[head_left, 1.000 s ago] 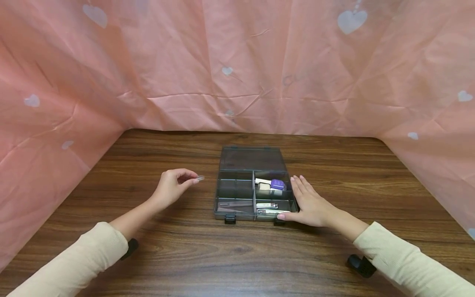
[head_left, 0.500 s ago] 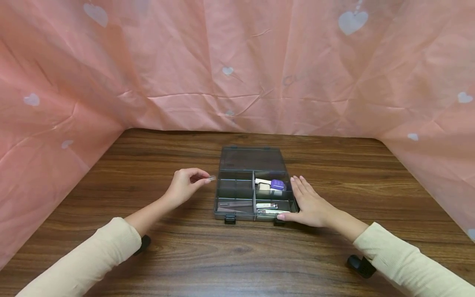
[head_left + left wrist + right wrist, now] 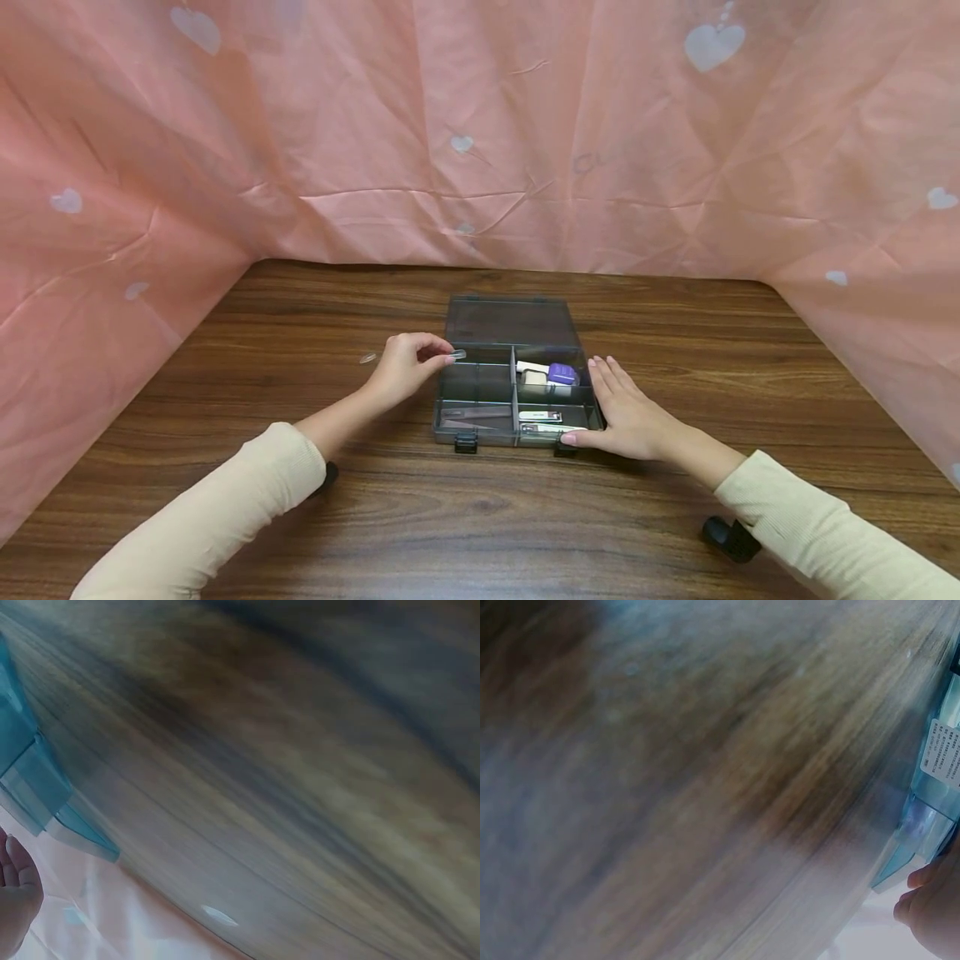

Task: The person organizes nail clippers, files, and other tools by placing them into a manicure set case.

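Note:
A dark see-through divided box (image 3: pixel 517 437) lies on the table with its lid (image 3: pixel 506 321) folded back. At the box's left back edge, my left hand (image 3: pixel 405 367) pinches a small clear curved piece (image 3: pixel 459 355) between thumb and fingertips. A similar clear piece (image 3: pixel 367 358) rests on the table behind that hand. My right hand (image 3: pixel 633 421) lies along the box's right wall, fingers straight, thumb on the front edge by a latch. Inside are a purple bottle (image 3: pixel 562 374) beside white ones, nail clippers (image 3: pixel 539 416) at front right and grey flat strips (image 3: pixel 476 412) at front left.
The wooden table (image 3: pixel 480 525) runs back to a pink curtain (image 3: pixel 480 167) with white hearts, which also closes off both sides. A printed label (image 3: pixel 943 754) is on the box's side wall. Black bands (image 3: pixel 729 537) sit at the sleeves.
My left hand has moved right, carrying the clear piece from beside the box to over its left back edge. The other clear piece has come into view behind it. My right hand stays put.

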Demonstrator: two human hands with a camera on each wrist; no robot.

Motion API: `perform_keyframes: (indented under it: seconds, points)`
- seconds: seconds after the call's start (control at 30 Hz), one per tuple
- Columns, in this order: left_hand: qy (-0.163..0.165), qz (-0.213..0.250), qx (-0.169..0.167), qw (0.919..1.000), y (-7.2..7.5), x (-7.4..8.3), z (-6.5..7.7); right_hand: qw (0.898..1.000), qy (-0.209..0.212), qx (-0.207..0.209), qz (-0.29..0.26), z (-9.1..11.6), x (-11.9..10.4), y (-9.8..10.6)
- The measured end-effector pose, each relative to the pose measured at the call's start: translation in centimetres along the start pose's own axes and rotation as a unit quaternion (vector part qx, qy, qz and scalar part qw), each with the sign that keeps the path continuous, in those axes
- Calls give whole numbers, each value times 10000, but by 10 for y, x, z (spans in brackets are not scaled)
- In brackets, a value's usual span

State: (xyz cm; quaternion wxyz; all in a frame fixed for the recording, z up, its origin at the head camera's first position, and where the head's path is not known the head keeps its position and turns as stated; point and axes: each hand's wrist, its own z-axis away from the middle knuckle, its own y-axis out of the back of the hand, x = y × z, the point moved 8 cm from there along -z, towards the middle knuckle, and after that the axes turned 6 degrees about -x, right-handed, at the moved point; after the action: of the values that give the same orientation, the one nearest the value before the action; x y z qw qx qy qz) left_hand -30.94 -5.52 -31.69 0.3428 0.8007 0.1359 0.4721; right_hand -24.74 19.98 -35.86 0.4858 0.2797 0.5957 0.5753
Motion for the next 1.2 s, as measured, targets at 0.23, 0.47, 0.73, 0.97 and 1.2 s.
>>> perform_keyframes:
  seconds: [0.23,0.47,0.73,0.97,1.2]
  points:
    - [22,66,-148,9999,-12,4,-9,10000,36,32,52,-2,-1,-1]
    - [65,52,-360,9993,-25,9,-18,10000,18,20,17,0,0,0]
    - [0,-379,-1125,9929,-45,17,-32,10000,-10,60,9,1,0,0]
    - [-98,-769,-1756,9814,-59,20,-39,9999,-25,113,8,0,0,-1]
    - [-331,-1305,-2093,9685,-70,25,-41,10000,-47,70,-27,1,0,-1]
